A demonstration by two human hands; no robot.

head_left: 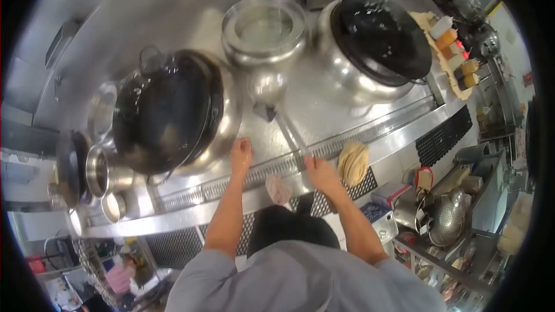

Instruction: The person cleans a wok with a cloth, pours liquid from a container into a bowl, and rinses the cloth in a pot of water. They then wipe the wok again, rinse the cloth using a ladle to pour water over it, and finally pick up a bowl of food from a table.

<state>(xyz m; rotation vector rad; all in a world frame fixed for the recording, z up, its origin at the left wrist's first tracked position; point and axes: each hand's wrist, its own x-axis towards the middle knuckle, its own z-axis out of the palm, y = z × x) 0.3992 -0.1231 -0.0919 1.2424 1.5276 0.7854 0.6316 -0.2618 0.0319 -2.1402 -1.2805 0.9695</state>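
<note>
bare steel between wok (165, 110) and ladle (270, 89) (narrow).

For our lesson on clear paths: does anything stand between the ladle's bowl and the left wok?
Nothing visible does. The right hand grips the ladle by its handle; only bare steel counter lies between its bowl and the left wok.

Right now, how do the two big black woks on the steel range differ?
The left wok sits tilted in its ring, close to the left hand; the right wok sits further back and looks more level. The left wok looks larger in view. Both are dark, wet-looking and set in shiny steel rings.
</note>
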